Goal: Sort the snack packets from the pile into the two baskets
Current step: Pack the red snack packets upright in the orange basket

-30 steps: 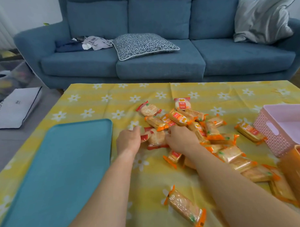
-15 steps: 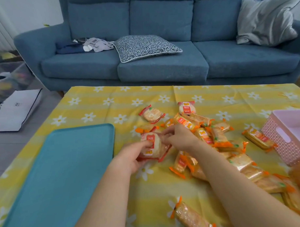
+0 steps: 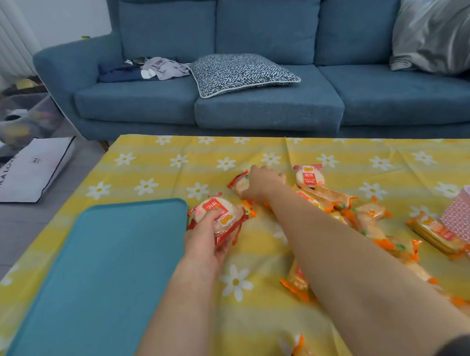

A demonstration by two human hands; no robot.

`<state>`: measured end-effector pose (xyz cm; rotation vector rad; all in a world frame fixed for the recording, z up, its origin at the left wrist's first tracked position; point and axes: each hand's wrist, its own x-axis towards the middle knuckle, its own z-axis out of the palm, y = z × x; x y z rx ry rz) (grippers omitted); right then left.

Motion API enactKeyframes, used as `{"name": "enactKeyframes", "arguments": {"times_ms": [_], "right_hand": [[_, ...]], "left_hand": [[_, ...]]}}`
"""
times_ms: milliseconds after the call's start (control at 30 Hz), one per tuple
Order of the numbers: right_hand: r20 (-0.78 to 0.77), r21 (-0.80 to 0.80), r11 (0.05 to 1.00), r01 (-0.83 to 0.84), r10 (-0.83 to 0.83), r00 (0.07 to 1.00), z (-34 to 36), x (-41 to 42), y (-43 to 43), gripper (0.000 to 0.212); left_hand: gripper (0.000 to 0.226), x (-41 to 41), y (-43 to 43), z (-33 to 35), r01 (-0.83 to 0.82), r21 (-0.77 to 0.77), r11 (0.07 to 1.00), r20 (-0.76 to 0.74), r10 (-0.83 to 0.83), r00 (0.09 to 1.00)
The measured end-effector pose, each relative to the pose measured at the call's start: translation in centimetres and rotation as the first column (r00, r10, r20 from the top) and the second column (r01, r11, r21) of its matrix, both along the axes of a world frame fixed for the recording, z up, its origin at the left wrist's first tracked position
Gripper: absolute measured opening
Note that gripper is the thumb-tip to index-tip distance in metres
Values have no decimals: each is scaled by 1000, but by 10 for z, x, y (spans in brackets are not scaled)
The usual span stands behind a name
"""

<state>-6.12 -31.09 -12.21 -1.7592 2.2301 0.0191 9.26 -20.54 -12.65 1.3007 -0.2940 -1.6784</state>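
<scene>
left hand [image 3: 204, 245] gripping red packets [image 3: 222, 218], right hand [image 3: 263, 183] curled round single packet [image 3: 238, 184] just beyond, pile [image 3: 336, 203] right of right hand, pink basket [image 3: 461, 218] farther right, tray [image 3: 98, 275] left of left hand

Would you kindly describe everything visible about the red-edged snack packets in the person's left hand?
The red-edged clear plastic snack packets look like a small stack, at least two, each showing a round pale cracker. The top one bears a red label, upside down to the camera. The left hand grips them, thumb on top, just right of the flat teal tray, over the yellow daisy tablecloth.
</scene>
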Motion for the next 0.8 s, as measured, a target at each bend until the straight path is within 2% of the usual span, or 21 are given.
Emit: {"name": "enactKeyframes", "arguments": {"times_ms": [67, 133, 200, 267, 300, 367, 433, 500, 567, 600, 700, 800], "right_hand": [[47, -10, 1000, -3, 3, 999, 0, -4, -6, 79], [240, -48, 998, 31, -19, 971, 8, -19, -12, 54], [334, -127, 979, 161, -111, 936, 16, -47, -19, 32], [242, -184, 930, 319, -272, 931, 19, -78, -20, 44], [170, -167, 905, 391, -364, 916, 17, -93, -16, 50], [149, -84, 883, 461, -447, 882, 8, -116, -8, 51], [261, -22, 884, 467, -446, 856, 2, -127, -1, 48], [416, -18, 856, 517, -464, 782, 0, -132, 1, 53], [533, -65, 837, 543, -431, 728, 2, -130, 6, 72], [577, -102, 842, 529, -383, 721, 8, -126, 10, 74], [630, -273, 856, 440, -187, 754, 30, -116, 30, 66], [665, -450, 789, 420, -18, 746, 59, -107, 79, 46]], "left_hand": [[26, -3, 1, -1, 20, -6, 1000, -2, -20, 1000], [22, -7, 2, 0, 50, -14, 999, 6, -49, 999], [23, -11, 4, 1, 71, -29, 997, 22, -71, 997], [25, -16, 5, 2, 106, -39, 994, 39, -104, 994], [26, -18, 6, 3, 125, -40, 991, 42, -124, 991], [29, -23, 5, 3, 158, -42, 987, 55, -156, 986], [34, -26, 5, 3, 180, -50, 982, 73, -176, 982], [39, -30, 6, 3, 189, -61, 980, 90, -183, 979], [39, -32, 6, 4, 193, -84, 978, 95, -184, 978], [39, -32, 6, 6, 194, -102, 976, 93, -185, 978], [38, -35, 9, 17, 202, -190, 961, 45, -197, 979], [32, -45, 22, 38, 234, -306, 923, -5, -247, 969]]}}
